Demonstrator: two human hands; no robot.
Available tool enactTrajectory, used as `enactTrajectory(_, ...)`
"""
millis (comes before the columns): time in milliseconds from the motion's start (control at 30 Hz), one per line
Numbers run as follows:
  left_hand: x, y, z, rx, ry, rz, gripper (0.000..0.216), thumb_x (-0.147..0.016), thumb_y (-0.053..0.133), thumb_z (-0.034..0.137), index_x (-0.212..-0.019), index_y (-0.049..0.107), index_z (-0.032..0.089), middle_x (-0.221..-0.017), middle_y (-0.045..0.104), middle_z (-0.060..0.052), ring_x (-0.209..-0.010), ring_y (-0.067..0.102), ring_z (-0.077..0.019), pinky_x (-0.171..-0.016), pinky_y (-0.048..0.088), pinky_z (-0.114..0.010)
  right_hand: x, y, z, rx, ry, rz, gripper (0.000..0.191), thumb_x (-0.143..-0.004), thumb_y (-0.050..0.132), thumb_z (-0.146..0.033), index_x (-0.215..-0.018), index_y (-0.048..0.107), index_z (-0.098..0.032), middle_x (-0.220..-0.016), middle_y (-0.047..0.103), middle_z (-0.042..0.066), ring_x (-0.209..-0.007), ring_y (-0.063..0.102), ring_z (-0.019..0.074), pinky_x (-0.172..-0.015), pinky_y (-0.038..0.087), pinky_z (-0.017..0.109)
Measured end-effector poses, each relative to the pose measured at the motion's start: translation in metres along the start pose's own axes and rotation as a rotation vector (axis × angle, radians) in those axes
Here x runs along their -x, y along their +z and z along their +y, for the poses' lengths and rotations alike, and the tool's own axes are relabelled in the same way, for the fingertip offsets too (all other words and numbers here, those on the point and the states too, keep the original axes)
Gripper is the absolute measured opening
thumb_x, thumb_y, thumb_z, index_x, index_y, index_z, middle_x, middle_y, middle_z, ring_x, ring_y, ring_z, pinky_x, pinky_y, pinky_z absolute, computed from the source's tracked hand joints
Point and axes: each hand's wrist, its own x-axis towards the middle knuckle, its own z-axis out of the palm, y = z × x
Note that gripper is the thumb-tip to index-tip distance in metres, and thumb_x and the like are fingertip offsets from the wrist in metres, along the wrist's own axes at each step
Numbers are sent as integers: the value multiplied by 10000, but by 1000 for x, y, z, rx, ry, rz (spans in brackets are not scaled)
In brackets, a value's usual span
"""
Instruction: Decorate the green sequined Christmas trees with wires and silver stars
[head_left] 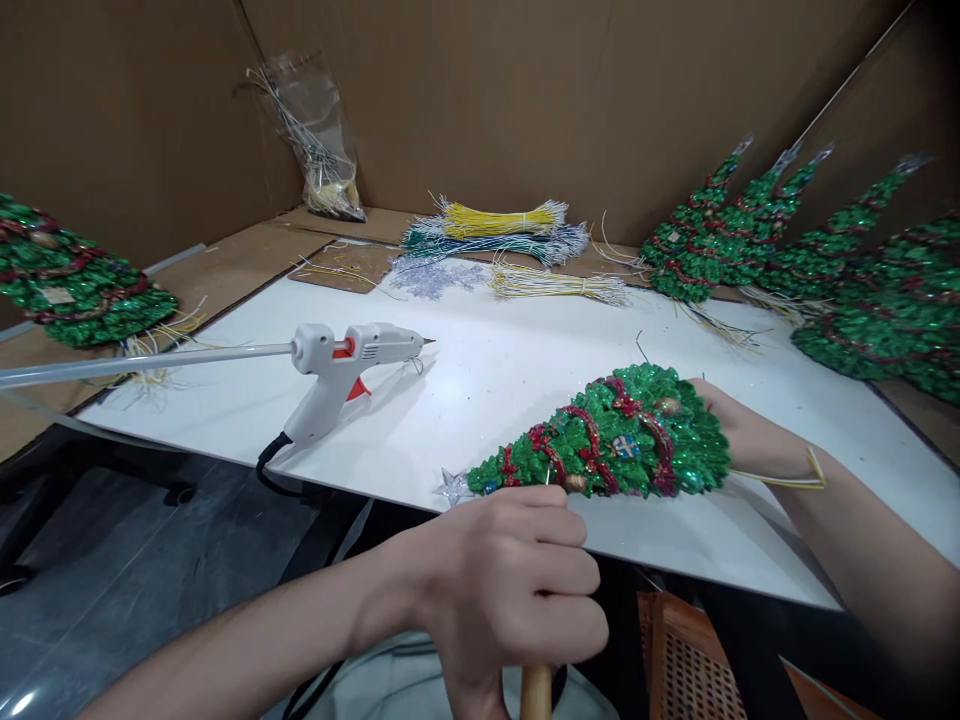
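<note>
A glittery green Christmas tree ornament (pixel 600 440), with red garlands and a clear star (pixel 453 487) at its tip, lies on its side at the board's front edge. My right hand (pixel 709 400) holds it at the wide base; the fingers are hidden behind it. Yellow and white wires (pixel 787 482) trail from the base across my right wrist. My left hand (pixel 525 570) is closed in a fist around an awl, whose wooden handle (pixel 536 690) shows below. Its thin metal point rises above the fist, against the tree's near side.
A white glue gun (pixel 337 375) with a long glue stick stands left on the white board (pixel 480 370). Bundles of wires (pixel 502 220) and clear snowflake-like pieces (pixel 435 280) lie behind. More trees (pixel 697 240) stand at right, another tree (pixel 75 275) at left. A plastic bag (pixel 319 140) leans on the back wall.
</note>
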Motion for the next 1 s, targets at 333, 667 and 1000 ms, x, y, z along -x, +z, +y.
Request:
enactTrajectory(333,2,-4,-3,154,45,15,387,-778,571,97,-507,313,195,-567,282,35,-551,329,-142,-537,285,-315,-1,1,0,-18,-15,-16,279,-702,809,-441,-618,736,-184,-603,603,15,-586,525,148,-550,514,257)
enactTrajectory(667,11,-9,-7,206,32,-82,437,-908,606,307,-559,368,197,-623,416,11,-613,398,-154,-636,368,-320,-2,0,-1,-22,-22,-41,197,-672,844,-366,-650,757,-190,-608,629,5,-579,559,139,-556,511,236)
enactTrajectory(1000,1,-14,15,497,-390,277,573,-941,430,656,-598,452,196,-523,459,10,-542,438,-131,-630,410,-329,-2,-2,2,-46,-13,-62,221,-731,805,-411,-715,775,-192,-684,689,27,-623,623,162,-601,570,273)
